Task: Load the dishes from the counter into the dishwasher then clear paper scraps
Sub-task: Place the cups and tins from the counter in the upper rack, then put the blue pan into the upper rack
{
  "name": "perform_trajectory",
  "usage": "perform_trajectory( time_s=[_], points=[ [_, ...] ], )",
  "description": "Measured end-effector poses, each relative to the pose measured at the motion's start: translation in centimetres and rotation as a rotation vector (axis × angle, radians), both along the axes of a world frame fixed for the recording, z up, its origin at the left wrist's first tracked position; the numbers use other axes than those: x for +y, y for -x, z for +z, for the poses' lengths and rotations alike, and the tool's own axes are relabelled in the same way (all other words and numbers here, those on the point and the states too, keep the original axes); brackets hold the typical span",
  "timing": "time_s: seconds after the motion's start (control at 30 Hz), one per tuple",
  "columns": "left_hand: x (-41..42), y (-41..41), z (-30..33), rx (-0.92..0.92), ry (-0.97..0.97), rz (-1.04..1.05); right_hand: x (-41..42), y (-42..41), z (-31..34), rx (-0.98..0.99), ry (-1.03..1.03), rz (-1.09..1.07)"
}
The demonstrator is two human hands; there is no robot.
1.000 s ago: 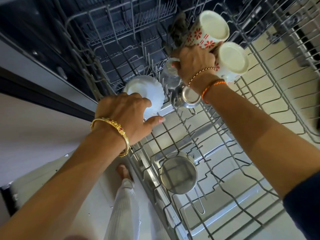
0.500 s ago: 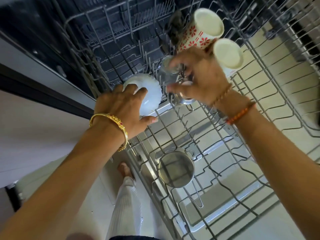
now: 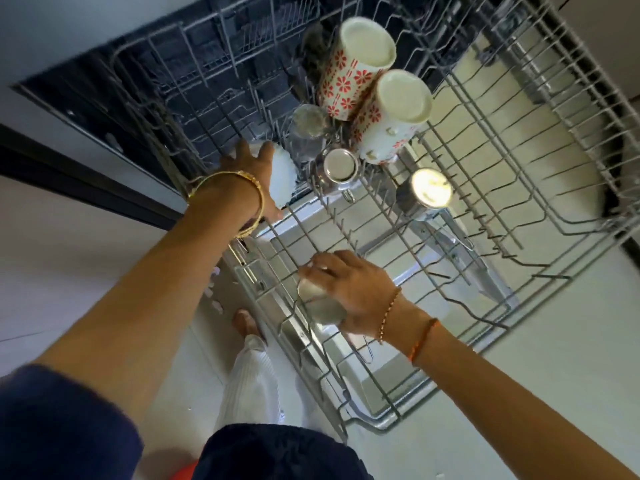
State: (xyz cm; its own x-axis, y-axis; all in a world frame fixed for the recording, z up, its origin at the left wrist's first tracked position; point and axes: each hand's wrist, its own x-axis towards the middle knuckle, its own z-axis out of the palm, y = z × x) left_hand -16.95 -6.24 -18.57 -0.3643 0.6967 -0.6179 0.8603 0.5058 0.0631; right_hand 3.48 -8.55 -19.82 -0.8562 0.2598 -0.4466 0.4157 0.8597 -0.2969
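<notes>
Reaching back since a moment ago, the right hand (image 3: 353,292) now grips the steel pot (image 3: 320,301) in the rack (image 3: 485,188); left hand's (image 3: 249,178) fingers clasp the white bowl (image 3: 284,176), both awaiting slots

Dishwasher rack (image 3: 485,188) pulled out. Two red-flower mugs (image 3: 360,67), a glass (image 3: 310,124), two steel cups (image 3: 337,168) inverted at its back-left; white bowl (image 3: 283,176) at left edge, probably tilted; steel cup (image 3: 317,301) near front.

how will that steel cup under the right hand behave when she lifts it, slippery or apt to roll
Probably light and stiff: the steel cup looks thin-walled. Its smooth, shiny side may slip in the right hand if wet. Being round, it could roll if laid sideways across the rack wires.
</notes>
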Motion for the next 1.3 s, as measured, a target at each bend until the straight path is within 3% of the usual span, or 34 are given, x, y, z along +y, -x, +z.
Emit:
perform_trajectory(
  time_s=[0.1,0.2,0.33,0.53,0.7,0.8,0.87,0.93,0.97,1.03,1.1,1.3],
  points=[
    [0.2,-0.8,-1.3,0.056,-0.052,0.048,0.9,0.0,0.1,0.096,0.046,-0.204],
    [0.2,-0.8,-2.7,0.106,-0.114,0.089,1.5,0.2,-0.6,0.056,0.165,-0.167],
    [-0.1,-0.5,-2.8,0.14,-0.172,0.083,0.8,0.1,-0.7,0.057,0.098,-0.105],
    [-0.7,-1.0,-1.7,0.014,-0.19,0.178,-1.1,-1.0,-0.7,-0.028,0.038,-0.099],
    [-2.0,-2.2,3.2,-0.05,-0.301,0.083,-1.0,-1.8,2.4,0.034,0.115,-0.178],
    [-5.2,-3.7,8.6,-0.031,-0.406,-0.096,-0.8,-1.6,6.3,0.32,0.032,-0.143],
    [-8.4,-4.3,11.4,-0.014,-0.508,-0.201,-0.4,-0.9,9.3,0.561,0.01,-0.26],
    [-11.1,-3.7,14.2,-0.017,-0.739,-0.268,0.7,0.6,12.9,0.841,-0.078,-0.408],
    [-12.3,-3.5,14.2,-0.086,-0.795,-0.238,0.8,0.8,13.9,0.946,-0.094,-0.512],
    [-16.0,-1.2,18.0,-0.033,-0.941,-0.16,0.4,3.6,19.1,1.208,-0.097,-0.577],
    [-16.1,-0.1,19.3,-0.02,-1.017,-0.136,0.6,5.1,21.0,1.294,0.027,-0.728],
    [-21.2,7.6,24.9,0.23,-1.377,0.272,-4.9,15.4,28.3,1.484,0.24,-0.6]
  ],
)
